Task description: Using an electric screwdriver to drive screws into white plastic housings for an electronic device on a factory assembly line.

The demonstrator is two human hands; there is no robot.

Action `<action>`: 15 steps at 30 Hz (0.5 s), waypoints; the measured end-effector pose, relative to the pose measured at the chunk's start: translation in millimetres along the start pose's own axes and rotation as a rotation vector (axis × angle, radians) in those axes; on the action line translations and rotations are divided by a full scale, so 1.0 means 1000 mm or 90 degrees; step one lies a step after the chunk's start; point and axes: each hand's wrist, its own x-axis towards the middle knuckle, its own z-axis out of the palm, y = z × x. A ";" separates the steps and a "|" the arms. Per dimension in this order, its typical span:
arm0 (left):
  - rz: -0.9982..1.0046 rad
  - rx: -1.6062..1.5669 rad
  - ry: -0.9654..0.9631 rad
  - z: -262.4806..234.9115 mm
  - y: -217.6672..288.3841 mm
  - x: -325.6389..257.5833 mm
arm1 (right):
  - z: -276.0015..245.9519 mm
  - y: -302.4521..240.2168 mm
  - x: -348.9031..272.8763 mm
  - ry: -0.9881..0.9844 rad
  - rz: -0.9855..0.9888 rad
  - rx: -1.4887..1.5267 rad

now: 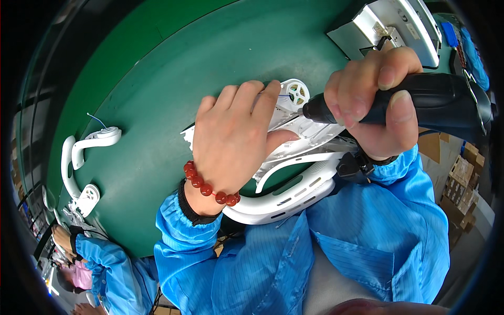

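My right hand (374,100) is wrapped round a black electric screwdriver (438,100), held nearly level. The screwdriver's tip meets a white plastic shell (310,134) near its round, spoked end (295,93). My left hand (231,123) lies over the left part of this shell, fingers bent over its far side and thumb on its inner face; the fingertips are mostly hidden. Thin wires show near the round end. Below the shell, close to my body, sits a curved white slotted part (286,202), partly covered by my left wrist.
A green table (157,79) bears the work. More curved white parts (73,157) lie at the left, one with a blue wire. A silver-white device (388,31) stands at the far right. At the lower left, a co-worker's blue sleeve (105,252) shows. Cardboard boxes (459,184) sit at the right.
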 end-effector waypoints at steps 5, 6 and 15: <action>0.004 -0.002 0.007 0.000 -0.001 -0.001 | 0.002 -0.008 0.001 -0.031 0.034 -0.045; 0.005 -0.004 0.006 0.001 -0.001 -0.001 | 0.005 -0.007 -0.001 -0.021 0.028 -0.043; 0.015 -0.009 0.003 0.000 -0.003 0.000 | 0.014 0.004 -0.009 0.012 -0.012 -0.007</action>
